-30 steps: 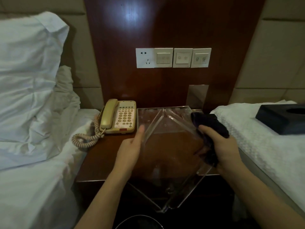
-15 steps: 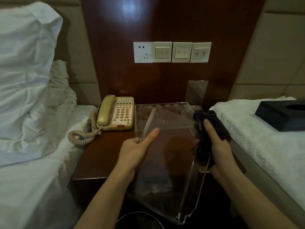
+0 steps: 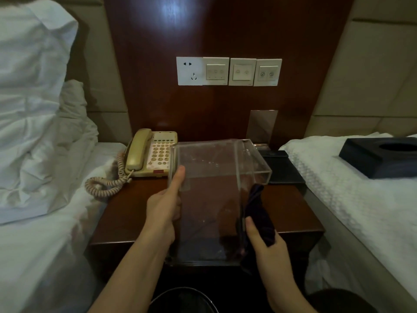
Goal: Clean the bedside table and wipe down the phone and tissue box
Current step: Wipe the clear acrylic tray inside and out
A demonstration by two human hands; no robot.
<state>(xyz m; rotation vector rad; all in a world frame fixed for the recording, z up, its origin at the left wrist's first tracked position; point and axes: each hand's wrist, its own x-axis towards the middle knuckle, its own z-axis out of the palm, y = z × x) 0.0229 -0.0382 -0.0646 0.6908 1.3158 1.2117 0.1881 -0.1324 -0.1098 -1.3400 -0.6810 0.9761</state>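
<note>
Clear acrylic, the box (image 3: 209, 199) hangs above the wooden counter (image 3: 291, 213), gripped by both hands: the left hand (image 3: 164, 208) clasps its left wall with the thumb laid along it, and the right hand (image 3: 264, 240) pinches a dark cloth (image 3: 259, 213) against its right wall. Left of the box the beige phone (image 3: 151, 153) sits on the counter, while the black tissue box (image 3: 379, 157) lies to the box's right on the white bed (image 3: 352, 188).

You see the cream corded phone (image 3: 151, 154) flat at the back left of the dark wooden counter (image 3: 126, 213), handset cradled, coiled cord trailing off the left edge. The black tissue box (image 3: 379, 157) lies upright on the white bed at right, well apart.
</note>
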